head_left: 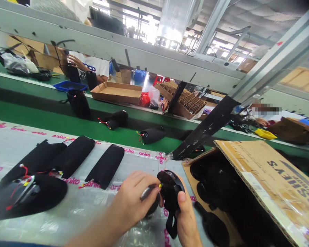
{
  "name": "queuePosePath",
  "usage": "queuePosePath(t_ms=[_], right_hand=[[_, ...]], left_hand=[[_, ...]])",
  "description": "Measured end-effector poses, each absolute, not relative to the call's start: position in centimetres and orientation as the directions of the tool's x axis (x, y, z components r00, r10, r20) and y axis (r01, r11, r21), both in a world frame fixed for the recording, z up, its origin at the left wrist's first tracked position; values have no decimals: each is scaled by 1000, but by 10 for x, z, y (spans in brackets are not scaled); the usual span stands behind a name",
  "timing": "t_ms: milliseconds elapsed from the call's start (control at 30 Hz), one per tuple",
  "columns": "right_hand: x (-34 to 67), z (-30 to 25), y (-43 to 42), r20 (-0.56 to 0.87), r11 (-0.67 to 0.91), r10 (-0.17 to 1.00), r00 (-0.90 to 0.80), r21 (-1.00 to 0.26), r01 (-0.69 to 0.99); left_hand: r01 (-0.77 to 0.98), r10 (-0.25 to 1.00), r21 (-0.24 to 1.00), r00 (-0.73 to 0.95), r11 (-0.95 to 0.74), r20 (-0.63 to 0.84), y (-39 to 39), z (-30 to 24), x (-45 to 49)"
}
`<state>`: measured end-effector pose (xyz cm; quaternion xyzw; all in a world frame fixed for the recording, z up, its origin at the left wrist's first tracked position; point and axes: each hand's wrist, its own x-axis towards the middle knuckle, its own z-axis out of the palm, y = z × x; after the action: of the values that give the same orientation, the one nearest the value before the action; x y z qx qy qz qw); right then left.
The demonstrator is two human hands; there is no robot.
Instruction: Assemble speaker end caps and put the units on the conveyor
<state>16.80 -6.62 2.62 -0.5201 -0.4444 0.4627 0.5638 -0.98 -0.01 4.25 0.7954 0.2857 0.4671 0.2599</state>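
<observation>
My right hand (186, 214) is wrapped round a black rounded cap-like part (170, 188) with a strap loop hanging from its lower end. My left hand (132, 197) is closed, thumb and forefinger pinching at a small yellow connector (160, 185) against the inner side of that part. Behind the left fingers sits a black fabric-covered cylinder (152, 206), mostly hidden. To the left lie several black fabric-covered cylinders (106, 166) with red and yellow wires at their ends. The nearest one (45, 197) is blurred, with its wires and connectors (24, 185) showing.
An open cardboard box (270, 178) holding black round parts stands at right. A green conveyor belt (48, 116) carries more wired cylinders (153, 134) beyond the table. A slanted black post (206, 127) rises ahead. Across the belt, a person (92, 67) handles black cylinders beside a blue tray (70, 85).
</observation>
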Motion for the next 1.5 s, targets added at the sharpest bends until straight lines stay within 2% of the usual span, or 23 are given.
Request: queuePosePath(t_ms=[133,300,433,600,733,900,1067,1267,1433,1500], right_hand=[[170,16,-65,38,54,981,191,-995,-80],[173,3,-67,51,65,976,212,-996,-63],[178,-4,-71,95,91,972,213,-995,30],[185,7,-74,196,178,978,74,-963,204],[186,23,-70,239,234,971,-4,-947,220],[186,38,-62,199,200,980,-23,-960,195],[186,40,-63,191,196,981,-41,-959,206],[184,30,-68,256,241,967,-7,-901,360],[178,30,-67,125,116,991,37,-976,186],[174,33,-67,71,63,997,40,-982,175]], left_hand=[[205,635,613,415,-763,652,0,42,-8],[225,630,598,420,-769,653,2,46,-11],[222,640,613,434,-758,635,0,47,-11],[230,722,703,412,-673,557,2,48,-10],[267,770,739,396,-618,501,4,48,-10],[207,777,791,439,-576,451,4,45,-21],[220,777,780,423,-586,465,0,39,-24],[282,743,701,407,-655,531,-5,38,-10],[292,818,787,393,-543,420,-5,35,-24],[299,841,814,398,-497,367,-5,30,-28]])
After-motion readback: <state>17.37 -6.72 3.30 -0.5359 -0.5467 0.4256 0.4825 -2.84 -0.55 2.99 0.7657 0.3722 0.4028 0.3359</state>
